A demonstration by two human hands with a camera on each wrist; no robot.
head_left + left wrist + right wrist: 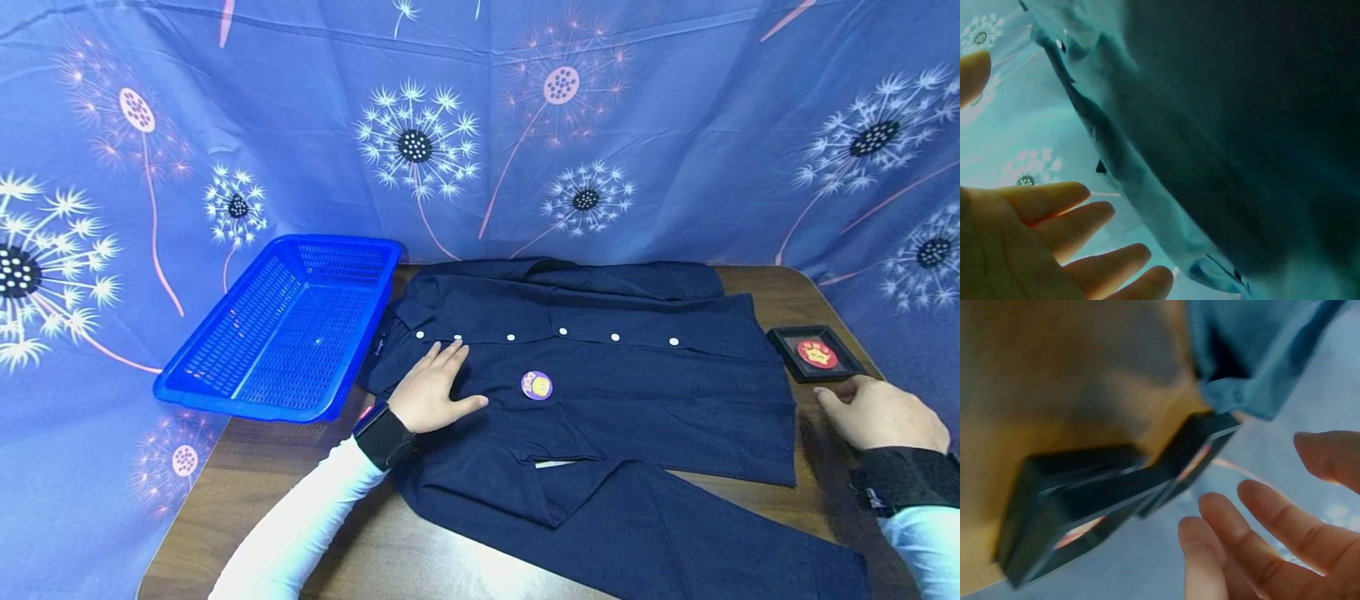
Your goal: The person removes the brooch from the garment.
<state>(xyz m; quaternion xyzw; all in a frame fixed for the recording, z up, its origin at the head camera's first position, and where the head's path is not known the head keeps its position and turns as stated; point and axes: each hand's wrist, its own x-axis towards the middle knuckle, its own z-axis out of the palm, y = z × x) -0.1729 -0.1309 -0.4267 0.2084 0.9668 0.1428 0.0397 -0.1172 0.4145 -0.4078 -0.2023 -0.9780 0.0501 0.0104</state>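
A dark navy shirt [660, 400] with white buttons lies spread on the table, its collar to the left and one sleeve folded toward the front. On its chest sits a round purple badge [537, 385] with a yellow figure. My left hand [435, 392], fingers straight and thumb spread, is over the shirt near the collar; whether it touches the cloth I cannot tell. At the right, my right hand [885, 414] holds nothing, its fingers loosely bent, just in front of a black square case [786, 337] bearing a round red badge [817, 354].
A blue plastic basket [352, 367] stands at the left beside the collar. More than one black case [1079, 494] shows in the right wrist view. The wooden table [247, 475] ends against a blue dandelion-print cloth [480, 67] behind and at the sides.
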